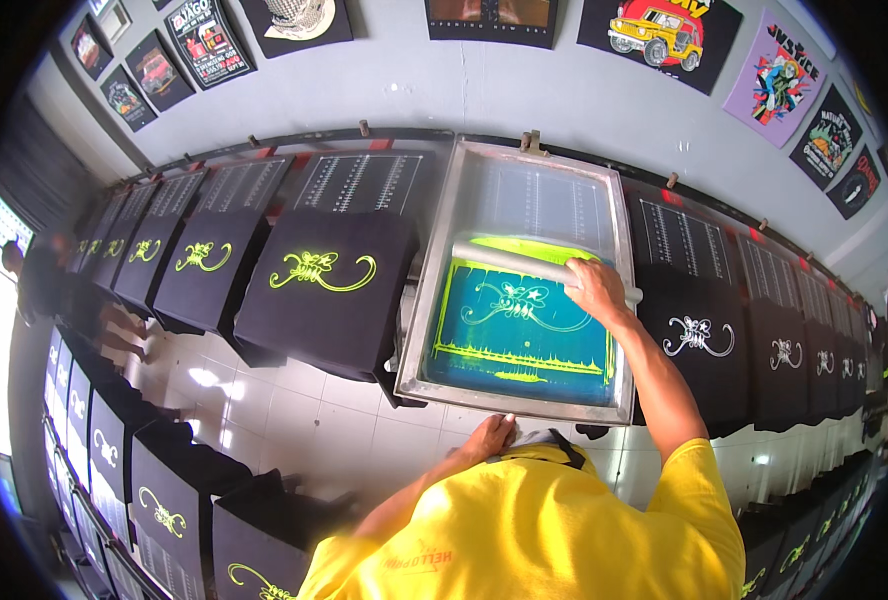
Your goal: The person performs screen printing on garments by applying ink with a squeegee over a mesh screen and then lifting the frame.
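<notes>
My right hand (596, 290) is closed round the right part of a long pale squeegee (519, 262). The squeegee lies across a teal printing screen (524, 385) set in a metal frame (516, 405). Fluorescent yellow ink (524, 246) lies along the squeegee's far side, and yellow streaks mark the near part of the mesh. An ornate curled design shows in the screen, partly covered by my right hand. Just outside the frame's near edge is my left hand (491, 437), its fingers curled. Whatever it may hold is hidden.
Black shirts (314, 320) with yellow prints lie on boards to the left; shirts with white prints (699, 335) lie to the right. Another row of shirts (169, 510) stands behind at left. A person (59, 285) stands far left. Printed panels hang on the grey wall (394, 90).
</notes>
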Tool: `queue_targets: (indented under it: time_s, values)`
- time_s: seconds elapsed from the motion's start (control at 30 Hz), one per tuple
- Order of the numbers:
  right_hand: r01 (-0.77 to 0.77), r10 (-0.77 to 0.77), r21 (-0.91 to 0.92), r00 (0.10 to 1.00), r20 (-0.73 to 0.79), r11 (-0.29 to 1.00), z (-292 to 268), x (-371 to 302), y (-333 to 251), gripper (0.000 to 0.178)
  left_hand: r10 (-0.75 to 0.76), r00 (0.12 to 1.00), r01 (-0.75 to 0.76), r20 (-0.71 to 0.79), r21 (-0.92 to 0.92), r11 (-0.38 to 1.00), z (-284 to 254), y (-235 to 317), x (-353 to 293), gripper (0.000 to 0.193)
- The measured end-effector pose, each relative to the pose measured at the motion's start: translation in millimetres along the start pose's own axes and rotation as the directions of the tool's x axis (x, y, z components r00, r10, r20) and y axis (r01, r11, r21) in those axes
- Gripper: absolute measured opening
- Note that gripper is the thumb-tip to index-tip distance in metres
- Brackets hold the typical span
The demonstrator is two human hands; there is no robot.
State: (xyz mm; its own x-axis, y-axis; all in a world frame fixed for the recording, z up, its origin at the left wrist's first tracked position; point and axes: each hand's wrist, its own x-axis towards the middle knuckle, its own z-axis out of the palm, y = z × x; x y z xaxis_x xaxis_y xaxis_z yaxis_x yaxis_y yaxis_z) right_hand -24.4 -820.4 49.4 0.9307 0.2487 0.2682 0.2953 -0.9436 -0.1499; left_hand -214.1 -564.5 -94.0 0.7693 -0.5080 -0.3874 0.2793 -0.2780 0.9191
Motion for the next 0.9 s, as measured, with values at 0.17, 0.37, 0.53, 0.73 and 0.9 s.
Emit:
queue_targets:
  time_s: [0.17,0.37,0.53,0.73,0.9]
  values:
    - [0.066,-0.067,-0.024,0.997,-0.03,0.998,14.0,25.8,22.6,0.037,0.184,0.983,-0.18,0.029,-0.099,0.979,0.0,-0.1,-2.5,0.046]
    - [0.061,-0.061,-0.04,0.998,0.003,0.997,24.0,37.7,33.1,0.037,0.046,0.997,-0.018,0.065,-0.381,0.924,1.8,-5.5,-1.0,0.041]
    - [-0.016,0.018,-0.017,0.995,0.099,1.0,20.6,37.0,32.4,0.041,0.108,0.99,-0.071,0.089,-0.347,0.935,-1.4,2.9,-4.3,0.044]
    - [-0.071,0.06,0.054,0.98,0.187,0.996,4.2,6.3,3.3,0.04,-0.05,0.994,0.085,0.097,-0.396,0.914,-8.0,15.4,-10.0,0.033]
    - [0.019,-0.02,0.008,0.98,0.198,1.0,-2.3,-66.6,-31.8,0.035,-0.04,0.994,0.09,0.1,-0.564,0.821,2.4,-22.8,4.1,0.035]
